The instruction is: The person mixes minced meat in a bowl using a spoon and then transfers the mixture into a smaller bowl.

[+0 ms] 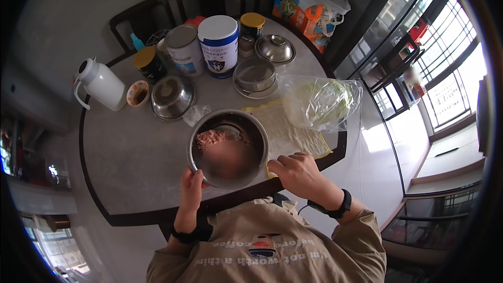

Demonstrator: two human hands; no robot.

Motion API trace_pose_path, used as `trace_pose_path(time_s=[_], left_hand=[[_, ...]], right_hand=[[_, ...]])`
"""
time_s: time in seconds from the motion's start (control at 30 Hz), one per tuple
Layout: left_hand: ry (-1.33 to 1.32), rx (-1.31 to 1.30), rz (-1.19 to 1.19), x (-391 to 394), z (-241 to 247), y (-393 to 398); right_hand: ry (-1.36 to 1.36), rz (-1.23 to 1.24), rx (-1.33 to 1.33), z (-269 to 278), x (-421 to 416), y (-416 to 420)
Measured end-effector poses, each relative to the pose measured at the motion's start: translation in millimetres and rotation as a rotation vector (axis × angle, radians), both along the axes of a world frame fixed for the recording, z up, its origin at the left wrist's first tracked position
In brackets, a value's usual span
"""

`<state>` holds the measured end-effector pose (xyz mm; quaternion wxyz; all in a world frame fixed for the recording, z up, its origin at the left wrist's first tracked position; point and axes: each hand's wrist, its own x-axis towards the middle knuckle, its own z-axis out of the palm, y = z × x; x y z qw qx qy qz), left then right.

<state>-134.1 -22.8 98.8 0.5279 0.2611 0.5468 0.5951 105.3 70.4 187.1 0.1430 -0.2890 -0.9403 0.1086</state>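
Observation:
A deep stainless steel bowl stands near the table's front edge. Pink minced meat lies inside it; a blurred patch hides much of the bowl's lower part. My left hand grips the bowl's rim at the lower left, thumb over the edge. To the right of the bowl, my right hand is held with curled fingers at the near edge of a pale cloth with yellow trim; whether it pinches anything cannot be told. A leafy vegetable in a clear plastic bag rests partly on the cloth.
Behind the bowl stand an upturned metal bowl, a small patterned bowl, a white thermal jug, large tubs, round metal tins and a metal lid. Crumpled tissue touches the bowl's left side. Filled bags stand beyond the table.

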Motion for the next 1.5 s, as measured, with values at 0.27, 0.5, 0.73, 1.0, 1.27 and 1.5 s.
trace_pose_path(time_s=[0.27, 0.5, 0.73, 1.0, 1.27, 1.5], left_hand=[[0.115, -0.033, 0.019, -9.1, 3.4, -3.1], [0.122, -0.093, 0.018, -16.5, 2.1, -2.3], [0.123, -0.153, 0.001, -20.5, 0.3, -5.7], [0.029, -0.134, 0.045, -15.9, -0.5, -4.9], [0.015, -0.145, 0.051, -2.7, -2.6, -1.8], [0.094, -0.106, 0.008, 7.7, 2.6, -3.1]], right_hand=[[0.126, 0.033, 0.141, -3.4, -7.5, 2.0], [0.074, 0.055, 0.208, -10.7, -12.7, 1.9], [0.011, 0.129, 0.23, -14.9, -14.0, 5.1], [0.056, 0.106, 0.221, -16.1, -15.9, 5.3], [0.015, 0.039, 0.282, 21.5, -22.4, 11.0], [-0.084, -0.017, 0.358, -21.1, -43.1, 37.1]])
